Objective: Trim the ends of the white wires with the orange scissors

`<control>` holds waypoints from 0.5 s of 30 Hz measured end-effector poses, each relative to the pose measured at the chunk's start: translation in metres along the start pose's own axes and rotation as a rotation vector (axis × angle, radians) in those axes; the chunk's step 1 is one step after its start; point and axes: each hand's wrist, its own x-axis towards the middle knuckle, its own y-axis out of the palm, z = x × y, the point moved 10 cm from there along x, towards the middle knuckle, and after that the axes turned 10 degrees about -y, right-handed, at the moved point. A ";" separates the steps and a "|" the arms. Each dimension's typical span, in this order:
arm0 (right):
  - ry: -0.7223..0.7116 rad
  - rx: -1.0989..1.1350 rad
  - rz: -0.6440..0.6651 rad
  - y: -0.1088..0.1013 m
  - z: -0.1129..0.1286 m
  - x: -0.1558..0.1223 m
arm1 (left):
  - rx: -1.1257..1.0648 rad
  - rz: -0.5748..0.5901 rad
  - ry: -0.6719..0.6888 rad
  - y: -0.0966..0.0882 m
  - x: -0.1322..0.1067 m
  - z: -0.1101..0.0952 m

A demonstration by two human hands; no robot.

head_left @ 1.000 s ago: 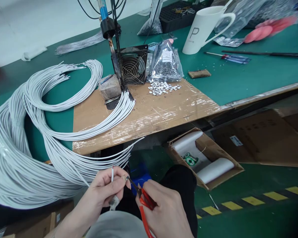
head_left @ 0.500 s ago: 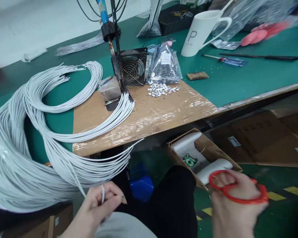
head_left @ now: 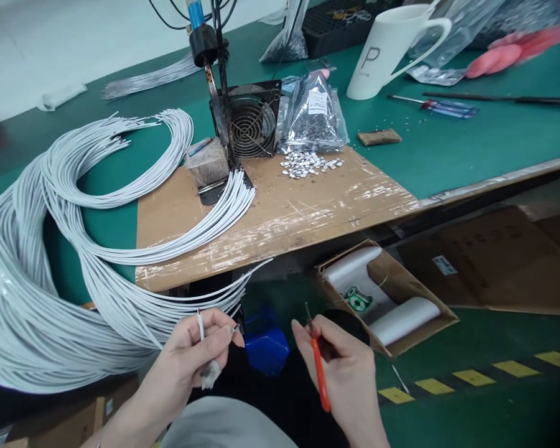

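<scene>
My left hand point(head_left: 198, 348) is closed, pinching thumb against fingers on a white cable point(head_left: 200, 325) whose short end sticks up with a reddish tip. A crumpled whitish scrap point(head_left: 210, 374) shows under those fingers. To the right, my right hand point(head_left: 343, 367) grips red-handled scissors point(head_left: 320, 373), seen edge-on with the metal tip pointing up. The scissors and the cable are apart. Left of my hands, a large bundle of white cables point(head_left: 74, 323) hangs over the table edge, with a smaller group of cables point(head_left: 205, 227) running to the soldering stand.
A soldering iron point(head_left: 203, 46) stands above a block point(head_left: 208, 163) and a fan point(head_left: 252, 127). Small white pieces point(head_left: 308, 163) lie by a silvery bag point(head_left: 315, 118) on cardboard point(head_left: 280, 214). A mug point(head_left: 378, 56) and screwdriver point(head_left: 448, 108) are behind. An open box point(head_left: 422, 283) sits below the table.
My right hand has swung left toward my left hand, turning the scissors from loops facing me to edge-on. My left hand has risen slightly, and the whitish scrap now shows under it.
</scene>
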 end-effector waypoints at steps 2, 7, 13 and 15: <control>-0.050 -0.005 0.058 0.010 0.011 -0.003 | 0.003 0.003 0.004 0.001 0.000 -0.001; -0.227 -0.089 0.155 0.026 0.043 -0.008 | 0.002 -0.001 0.013 0.003 -0.001 -0.005; -0.361 -0.195 0.215 0.032 0.069 -0.012 | -0.034 0.055 -0.021 0.008 0.001 -0.004; -0.397 -0.205 0.205 0.032 0.074 -0.012 | -0.037 0.073 -0.033 0.010 0.002 -0.003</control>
